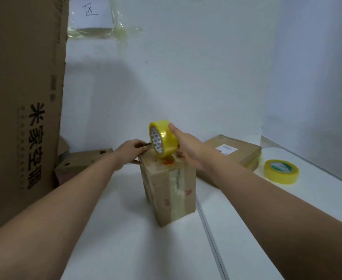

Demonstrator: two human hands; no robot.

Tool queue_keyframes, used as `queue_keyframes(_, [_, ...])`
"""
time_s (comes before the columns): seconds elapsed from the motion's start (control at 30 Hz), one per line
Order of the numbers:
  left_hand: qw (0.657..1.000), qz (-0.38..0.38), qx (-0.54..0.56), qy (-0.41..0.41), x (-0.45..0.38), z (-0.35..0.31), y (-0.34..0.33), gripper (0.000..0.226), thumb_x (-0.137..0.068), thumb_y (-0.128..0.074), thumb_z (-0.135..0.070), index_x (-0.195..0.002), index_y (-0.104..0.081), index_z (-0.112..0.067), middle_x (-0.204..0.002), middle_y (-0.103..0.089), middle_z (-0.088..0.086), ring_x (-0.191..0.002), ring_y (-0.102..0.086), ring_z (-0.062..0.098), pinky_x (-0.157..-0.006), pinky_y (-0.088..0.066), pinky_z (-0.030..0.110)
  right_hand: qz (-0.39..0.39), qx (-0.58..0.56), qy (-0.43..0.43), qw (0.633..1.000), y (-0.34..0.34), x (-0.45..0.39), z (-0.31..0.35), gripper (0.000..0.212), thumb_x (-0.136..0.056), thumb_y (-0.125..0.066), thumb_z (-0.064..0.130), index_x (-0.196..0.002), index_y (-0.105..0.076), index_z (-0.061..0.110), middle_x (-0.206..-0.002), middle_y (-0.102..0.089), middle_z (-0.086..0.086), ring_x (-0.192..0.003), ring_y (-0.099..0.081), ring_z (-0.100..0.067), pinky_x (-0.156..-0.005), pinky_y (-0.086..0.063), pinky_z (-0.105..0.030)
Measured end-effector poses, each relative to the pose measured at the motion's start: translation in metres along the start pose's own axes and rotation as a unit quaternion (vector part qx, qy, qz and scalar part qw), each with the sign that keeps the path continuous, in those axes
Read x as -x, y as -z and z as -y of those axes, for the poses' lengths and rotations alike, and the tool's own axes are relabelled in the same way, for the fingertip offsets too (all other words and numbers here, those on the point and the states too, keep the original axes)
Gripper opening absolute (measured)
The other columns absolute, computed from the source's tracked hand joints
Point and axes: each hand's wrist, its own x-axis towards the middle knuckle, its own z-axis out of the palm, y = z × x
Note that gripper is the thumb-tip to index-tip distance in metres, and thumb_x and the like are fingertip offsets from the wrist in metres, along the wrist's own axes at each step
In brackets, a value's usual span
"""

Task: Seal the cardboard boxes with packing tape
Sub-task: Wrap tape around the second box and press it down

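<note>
Boxes on white tabletop (walled corner)

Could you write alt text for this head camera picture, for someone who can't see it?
A person's right hand holds a yellow tape roll upright on a small cardboard box, while the left hand holds a small dark tool beside it. A second roll lies on the white table.
</note>
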Motion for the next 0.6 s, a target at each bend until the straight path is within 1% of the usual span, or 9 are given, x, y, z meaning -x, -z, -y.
queue_keyframes(0.07, [0.989, -0.107, -0.101, -0.034, 0.003, 0.005, -0.009, 0.032, -0.099, -0.055, -0.028, -0.129, -0.059, -0.019, -0.134, -0.057, 0.003, -0.113, -0.057, 0.019, -0.088, -0.046, 0.028, 0.006, 0.031, 0.019, 0.999, -0.004, -0.013, -0.004, 0.039, -0.096, -0.045, 0.054, -0.104, -0.063, 0.02, -0.125, -0.065, -0.009, -0.111, -0.061, -0.022, -0.094, -0.047, -0.032])
queue_keyframes(0.13, [0.964, -0.188, -0.148, -0.118, 0.02, 0.006, -0.019, 0.026, -0.1, -0.051, -0.027, -0.123, -0.063, -0.022, -0.127, -0.06, -0.004, -0.108, -0.056, 0.012, -0.082, -0.038, 0.021, -0.006, 0.061, 0.033, 0.998, -0.006, -0.023, -0.003, 0.044, -0.097, -0.044, 0.053, -0.107, -0.065, 0.015, -0.122, -0.066, -0.012, -0.105, -0.062, -0.021, -0.094, -0.047, -0.034])
queue_keyframes(0.2, [0.946, -0.213, -0.124, -0.209, 0.044, 0.004, -0.032, 0.02, -0.1, -0.051, -0.031, -0.107, -0.068, -0.026, -0.109, -0.064, -0.013, -0.1, -0.058, 0.004, -0.078, -0.038, 0.013, -0.031, 0.078, 0.037, 0.996, -0.007, -0.028, -0.002, 0.056, -0.097, -0.044, 0.055, -0.115, -0.065, 0.006, -0.119, -0.067, -0.017, -0.099, -0.059, -0.022, -0.1, -0.046, -0.044])
queue_keyframes(0.27, [0.937, -0.187, -0.144, -0.259, 0.066, 0.003, -0.047, 0.029, -0.095, -0.047, -0.051, -0.102, -0.067, -0.032, -0.093, -0.063, -0.022, -0.091, -0.057, -0.006, -0.073, -0.037, 0.004, -0.042, 0.077, 0.045, 0.995, -0.007, -0.032, -0.003, 0.059, -0.096, -0.046, 0.055, -0.11, -0.067, 0.003, -0.107, -0.07, -0.017, -0.089, -0.06, -0.026, -0.092, -0.048, -0.042])
queue_keyframes(0.3, [0.933, -0.157, -0.175, -0.271, 0.073, 0.002, -0.054, 0.039, -0.092, -0.043, -0.061, -0.106, -0.065, -0.033, -0.096, -0.065, -0.021, -0.092, -0.057, -0.006, -0.076, -0.039, 0.005, -0.043, 0.076, 0.049, 0.995, -0.006, -0.032, -0.005, 0.057, -0.095, -0.046, 0.055, -0.106, -0.069, 0.004, -0.101, -0.071, -0.014, -0.087, -0.062, -0.026, -0.087, -0.049, -0.04])
queue_keyframes(0.37, [0.919, -0.11, -0.257, -0.277, 0.075, 0.004, -0.063, 0.06, -0.087, -0.041, -0.072, -0.123, -0.059, -0.028, -0.121, -0.062, -0.009, -0.111, -0.055, 0.007, -0.093, -0.045, 0.023, -0.042, 0.063, 0.054, 0.996, -0.004, -0.032, -0.009, 0.052, -0.095, -0.048, 0.056, -0.098, -0.069, 0.009, -0.095, -0.072, -0.01, -0.085, -0.066, -0.025, -0.084, -0.051, -0.036])
queue_keyframes(0.5, [0.897, -0.122, -0.333, -0.263, 0.067, 0.01, -0.062, 0.077, -0.085, -0.044, -0.072, -0.14, -0.047, -0.017, -0.143, -0.05, 0.002, -0.135, -0.041, 0.016, -0.118, -0.023, 0.037, -0.037, 0.028, 0.045, 0.998, -0.004, -0.029, -0.015, 0.049, -0.093, -0.048, 0.057, -0.107, -0.067, 0.014, -0.111, -0.071, -0.009, -0.107, -0.065, -0.025, -0.104, -0.046, -0.042])
queue_keyframes(0.53, [0.895, -0.124, -0.339, -0.261, 0.066, 0.012, -0.061, 0.078, -0.085, -0.045, -0.071, -0.141, -0.046, -0.016, -0.145, -0.05, 0.002, -0.136, -0.041, 0.017, -0.119, -0.02, 0.036, -0.037, 0.029, 0.044, 0.998, -0.006, -0.028, -0.015, 0.05, -0.093, -0.049, 0.057, -0.111, -0.067, 0.014, -0.113, -0.07, -0.008, -0.109, -0.064, -0.024, -0.105, -0.045, -0.043])
queue_keyframes(0.6, [0.894, -0.128, -0.339, -0.265, 0.065, 0.015, -0.058, 0.074, -0.085, -0.049, -0.069, -0.138, -0.05, -0.018, -0.141, -0.053, 0.0, -0.129, -0.047, 0.02, -0.108, -0.031, 0.032, -0.039, 0.033, 0.044, 0.998, -0.012, -0.026, -0.015, 0.051, -0.093, -0.049, 0.057, -0.115, -0.066, 0.013, -0.114, -0.07, -0.008, -0.109, -0.064, -0.024, -0.105, -0.044, -0.044])
